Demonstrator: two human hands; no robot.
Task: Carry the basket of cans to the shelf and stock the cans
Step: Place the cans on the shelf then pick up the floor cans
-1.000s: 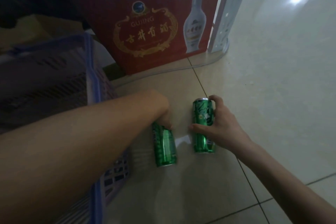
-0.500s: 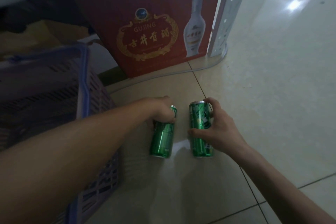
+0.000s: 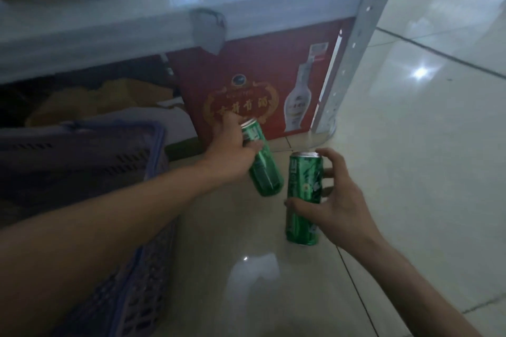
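Observation:
My left hand point(image 3: 232, 149) grips a green can point(image 3: 265, 169) near its top, tilted and held above the floor in front of a red box. My right hand point(image 3: 332, 200) holds a second green can point(image 3: 302, 200) upright, just right of the first. The purple plastic basket point(image 3: 153, 161) stands on the floor at the left, under my left forearm; its inside is dark and I cannot make out its contents. The white metal shelf point(image 3: 115, 33) runs across the top of the view, with blurred bottles standing on it.
A red liquor carton point(image 3: 287, 74) sits under the shelf, behind the cans. A perforated white shelf post point(image 3: 353, 44) stands at the carton's right. Brown paper and dark clutter lie under the shelf at the left. Glossy tiled floor point(image 3: 410, 172) spreads to the right.
Both hands have lifted their cans up and forward toward the shelf. The left can now tilts in front of the red carton. My view has risen, bringing the shelf edge into sight.

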